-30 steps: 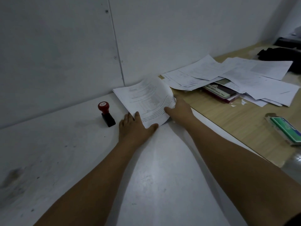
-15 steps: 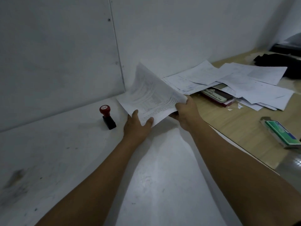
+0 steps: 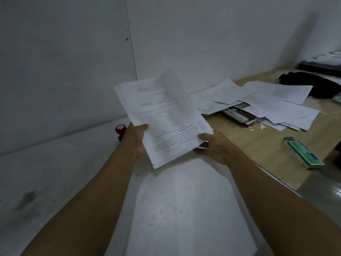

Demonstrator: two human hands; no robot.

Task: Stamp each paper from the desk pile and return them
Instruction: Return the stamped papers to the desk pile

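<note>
A stack of printed papers (image 3: 166, 119) is lifted off the white desk (image 3: 55, 182) and tilted toward me. My left hand (image 3: 135, 139) holds its left edge, thumb on top. My right hand (image 3: 214, 146) grips its lower right corner from beneath. One top sheet is blurred, standing up from the stack. The red-topped stamp (image 3: 120, 130) stands on the desk just left of my left hand, partly hidden by it. A loose spread of papers (image 3: 258, 102) lies on the wooden table (image 3: 258, 145) to the right.
A stamp pad box and booklets (image 3: 238, 115) sit under the loose papers. A green box (image 3: 304, 154) lies near the wooden table's front edge. Dark cloth (image 3: 304, 82) lies far right. A wall stands close behind the desk.
Both hands have lifted the paper stack from the desk and brought it up toward me. The stack has turned flatter to my view, and a top sheet flips.
</note>
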